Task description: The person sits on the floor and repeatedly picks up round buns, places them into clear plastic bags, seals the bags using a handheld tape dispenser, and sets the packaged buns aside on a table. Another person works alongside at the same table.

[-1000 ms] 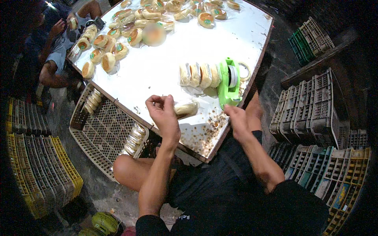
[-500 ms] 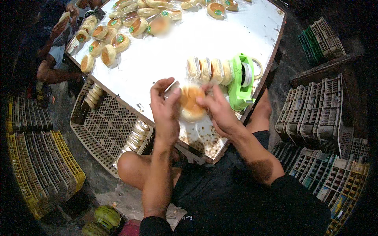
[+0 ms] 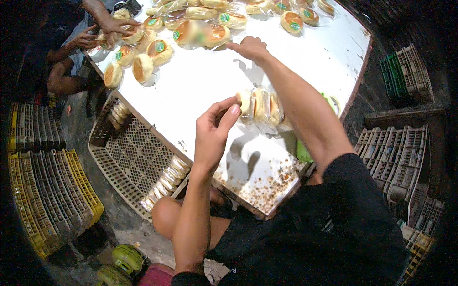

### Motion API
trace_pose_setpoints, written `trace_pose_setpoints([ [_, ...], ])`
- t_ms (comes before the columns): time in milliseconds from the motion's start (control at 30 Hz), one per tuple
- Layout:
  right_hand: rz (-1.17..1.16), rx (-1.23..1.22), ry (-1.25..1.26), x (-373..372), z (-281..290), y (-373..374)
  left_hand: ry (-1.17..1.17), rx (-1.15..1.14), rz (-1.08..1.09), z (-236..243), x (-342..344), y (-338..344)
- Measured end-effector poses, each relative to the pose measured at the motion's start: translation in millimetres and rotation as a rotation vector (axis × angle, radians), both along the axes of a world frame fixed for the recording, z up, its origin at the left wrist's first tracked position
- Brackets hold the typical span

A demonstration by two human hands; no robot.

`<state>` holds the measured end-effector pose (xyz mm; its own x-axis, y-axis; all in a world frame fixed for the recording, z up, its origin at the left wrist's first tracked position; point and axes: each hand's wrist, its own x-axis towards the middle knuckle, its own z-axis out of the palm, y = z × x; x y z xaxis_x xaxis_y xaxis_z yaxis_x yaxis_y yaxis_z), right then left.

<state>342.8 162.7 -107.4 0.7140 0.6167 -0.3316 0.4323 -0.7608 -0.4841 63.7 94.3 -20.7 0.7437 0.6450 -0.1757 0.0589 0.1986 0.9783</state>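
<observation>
Fingers (image 3: 228,113) hover over crumb-strewn white table (image 3: 200,86) among crates (image 3: 143,162).

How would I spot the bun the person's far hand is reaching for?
Start at the white table and follow the outstretched right hand to its far side. Just beyond the fingertips lies a wrapped bun, flat with its orange-brown top up, unlike the row of buns standing on edge nearer the person.
</observation>
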Motion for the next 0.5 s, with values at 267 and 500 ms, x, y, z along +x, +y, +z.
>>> trace_pose_setpoints([
  [267, -0.249, 0.698, -0.088, -47, 19, 72, -0.011, 0.031, 0.321, 6, -31, 23],
  [500, 0.242, 0.890, 0.077, -166, 55, -93, -0.037, 0.067, 0.541, -3, -53, 34],
])
